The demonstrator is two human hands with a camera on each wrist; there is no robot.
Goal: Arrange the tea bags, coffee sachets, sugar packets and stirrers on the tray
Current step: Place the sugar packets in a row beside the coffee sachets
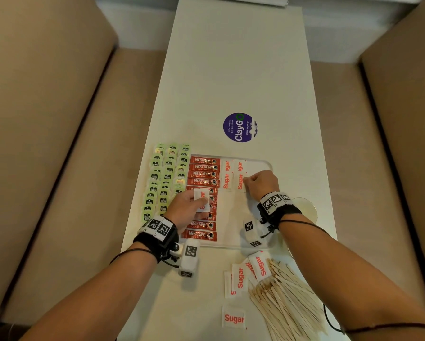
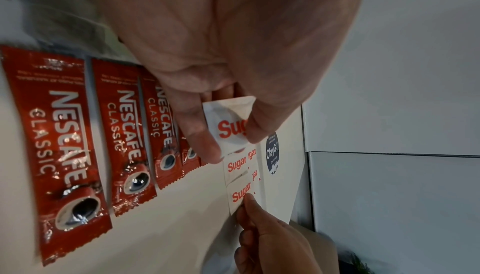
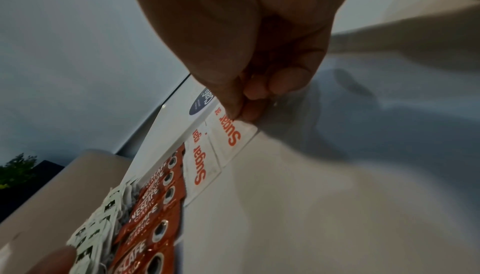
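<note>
White tray [image 1: 268,163]: coffee sachets [image 1: 203,173], sugar packets [image 1: 227,175] | left hand [image 1: 184,210] fingers pinch held packet [image 1: 201,200] | right hand [image 1: 262,183] fingers pinch placed packet [image 1: 240,180]

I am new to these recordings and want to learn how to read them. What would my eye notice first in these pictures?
First, the column of red coffee sachets on the clear tray, with green tea bags ranked along their left. Next, the hands: the left hand pinches a sugar packet above the sachets, while the right hand touches another packet on the tray. Wooden stirrers lie heaped near the right forearm.

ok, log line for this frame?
left hand: holds sugar packet | right hand: pinches tray sugar packet | stirrers: off tray
</note>
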